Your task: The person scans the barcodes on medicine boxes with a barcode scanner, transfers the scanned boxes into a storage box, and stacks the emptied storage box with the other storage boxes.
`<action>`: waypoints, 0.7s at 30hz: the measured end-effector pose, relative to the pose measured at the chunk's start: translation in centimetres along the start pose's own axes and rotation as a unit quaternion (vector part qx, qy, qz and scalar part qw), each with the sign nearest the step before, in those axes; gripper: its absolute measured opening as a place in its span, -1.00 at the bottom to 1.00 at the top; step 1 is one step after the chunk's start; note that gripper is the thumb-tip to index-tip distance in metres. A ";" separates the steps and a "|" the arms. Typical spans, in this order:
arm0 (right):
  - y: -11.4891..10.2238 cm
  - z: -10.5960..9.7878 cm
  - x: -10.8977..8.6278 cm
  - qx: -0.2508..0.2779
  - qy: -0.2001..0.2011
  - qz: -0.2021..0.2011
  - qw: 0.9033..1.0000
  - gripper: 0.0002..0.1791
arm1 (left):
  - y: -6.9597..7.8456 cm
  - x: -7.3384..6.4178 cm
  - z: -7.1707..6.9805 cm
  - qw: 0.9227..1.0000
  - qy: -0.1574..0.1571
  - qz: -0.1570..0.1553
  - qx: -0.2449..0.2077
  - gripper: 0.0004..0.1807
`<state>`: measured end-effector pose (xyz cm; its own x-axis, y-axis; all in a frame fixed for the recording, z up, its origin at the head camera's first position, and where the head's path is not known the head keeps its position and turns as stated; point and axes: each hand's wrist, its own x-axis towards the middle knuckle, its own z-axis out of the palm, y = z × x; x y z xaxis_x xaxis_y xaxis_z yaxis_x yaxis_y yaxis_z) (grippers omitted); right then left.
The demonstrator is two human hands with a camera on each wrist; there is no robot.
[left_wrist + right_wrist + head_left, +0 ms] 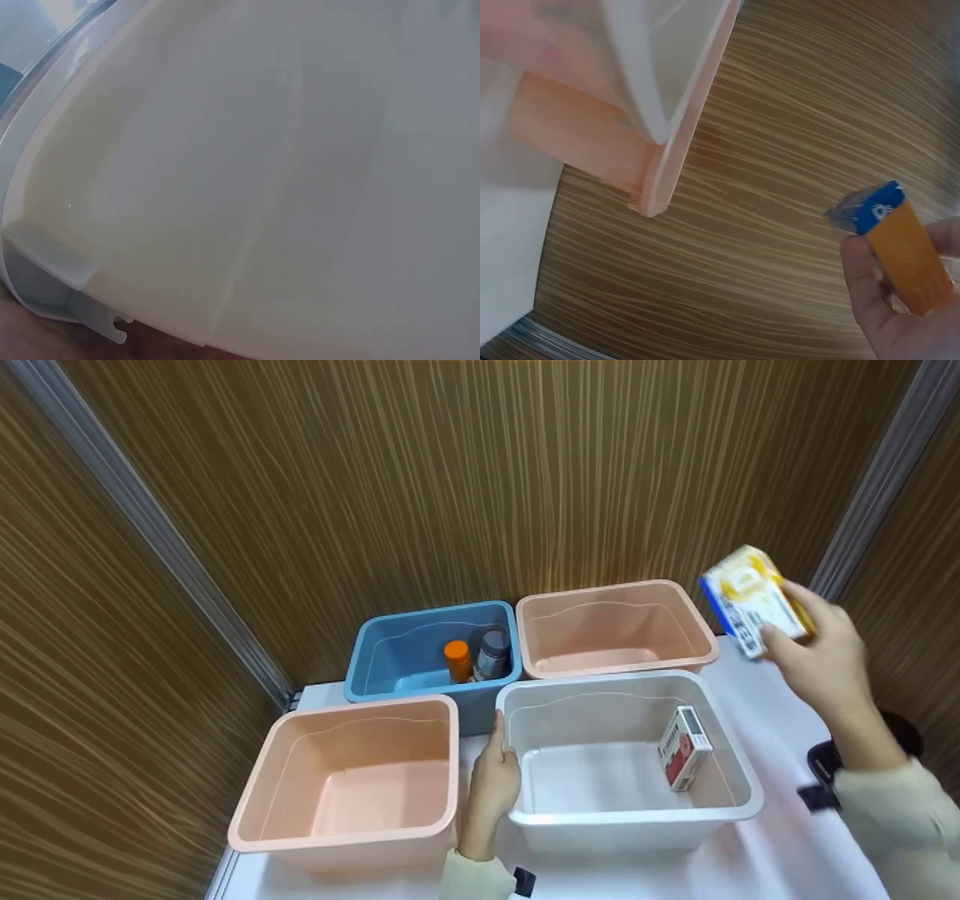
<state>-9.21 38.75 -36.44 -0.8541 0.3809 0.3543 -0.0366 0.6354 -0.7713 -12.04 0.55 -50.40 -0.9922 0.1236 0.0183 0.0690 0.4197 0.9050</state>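
Observation:
My right hand (821,664) is raised at the right, gripping a small white, yellow and blue carton (750,596) between thumb and fingers. In the right wrist view the carton (907,255) shows an orange side and a blue end. My left hand (495,784) holds the left rim of the white bin (637,815), its index finger lying along the edge; the left wrist view shows mostly the bin's pale wall (225,165). Inside that bin, a white and red box (684,748) stands against the right wall.
To the left stands a pink bin (341,844). Behind are a blue bin (409,697), holding an orange-capped bottle (458,660) and a grey-capped bottle (492,655), and another pink bin (592,592). A dark object (825,761) lies near my right forearm. Wood-patterned panels surround the white table.

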 end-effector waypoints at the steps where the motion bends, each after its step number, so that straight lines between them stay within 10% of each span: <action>1: -0.4 0.5 0.9 -0.020 -0.008 -0.019 1.000 -0.27 | 0.0 0.0 0.0 1.000 -0.001 -0.002 -0.001 -0.33; 6: -1.7 3.4 4.9 -0.055 -0.065 -0.077 0.993 -0.25 | 0.0 0.1 -0.1 1.000 -0.009 -0.018 -0.002 -0.33; 21: -2.4 10.5 13.3 -0.132 -0.223 -0.081 0.962 -0.27 | 0.6 -0.8 0.0 1.000 -0.011 -0.024 0.000 -0.32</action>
<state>-25.91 35.23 -35.44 -0.9883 -0.0264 0.1505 -0.1049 0.8336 -0.5423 -11.22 0.75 -49.86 -0.9919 0.1224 -0.0339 0.0217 0.4262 0.9044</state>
